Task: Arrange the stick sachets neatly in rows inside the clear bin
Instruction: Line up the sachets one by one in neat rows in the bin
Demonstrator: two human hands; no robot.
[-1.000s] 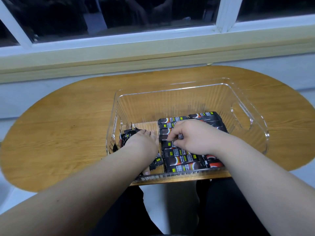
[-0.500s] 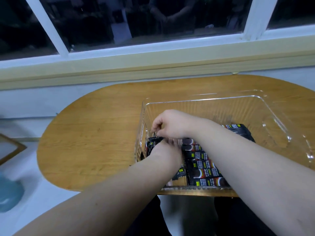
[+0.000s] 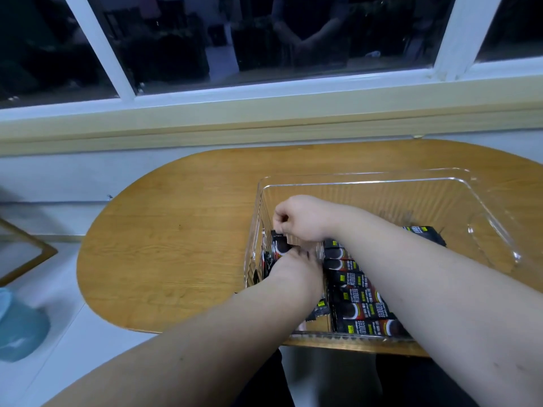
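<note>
1. Head view: pinched upright stick sachet [image 3: 279, 245] in right hand [image 3: 299, 220] fingertips, against clear bin [image 3: 367, 183] left wall.
2. Rested left hand [image 3: 296, 265] on it below; couldn't tell finger grip.
3. Probably meant to start second row beside laid row [image 3: 358, 298].

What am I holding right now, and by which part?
The right hand pinches a sachet by its upper end. The left hand is at its lower part; whether it grips cannot be told.

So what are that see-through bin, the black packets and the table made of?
Bin: likely hard clear plastic, glossy; see-through walls, bright glints on the rim. Packets: probably printed plastic or foil film, faintly shiny. Table: wood or wood-look laminate, smooth, with visible grain.
</note>
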